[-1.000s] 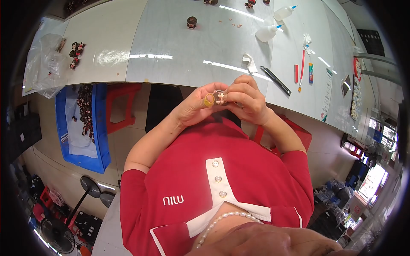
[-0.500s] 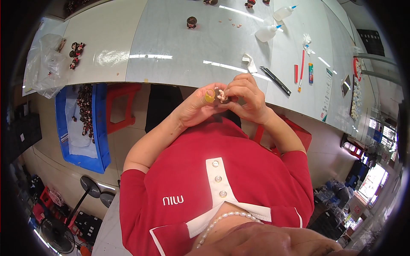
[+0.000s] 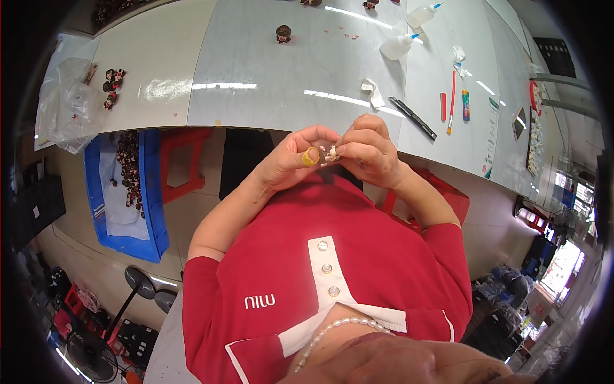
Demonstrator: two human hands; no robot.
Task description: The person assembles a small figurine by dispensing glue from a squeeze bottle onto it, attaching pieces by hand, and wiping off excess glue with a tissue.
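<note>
My left hand (image 3: 295, 157) is curled beside the small pale pieces, with a yellow wrap on its thumb; what its fingers grip is partly hidden. Between the two hands, in front of the red shirt, is a small pale figure (image 3: 332, 153) with knobby parts. The thumb and fingers of my right hand (image 3: 369, 150) pinch this figure from the right. Both hands are close together just off the table's near edge.
On the table (image 3: 256, 64) are a dark-haired figurine (image 3: 283, 34), squeeze bottles (image 3: 396, 47), a white scrap (image 3: 372, 93), a black pen (image 3: 413, 118), a brush (image 3: 452, 102) and a plastic bag (image 3: 67, 105). A blue crate (image 3: 155, 198) of figurines stands below left, near red stools (image 3: 185, 163).
The pale figure has turned between the fingers, and my left index finger now reaches further toward my right hand. The whole view has shifted slightly; the table items lie as before.
</note>
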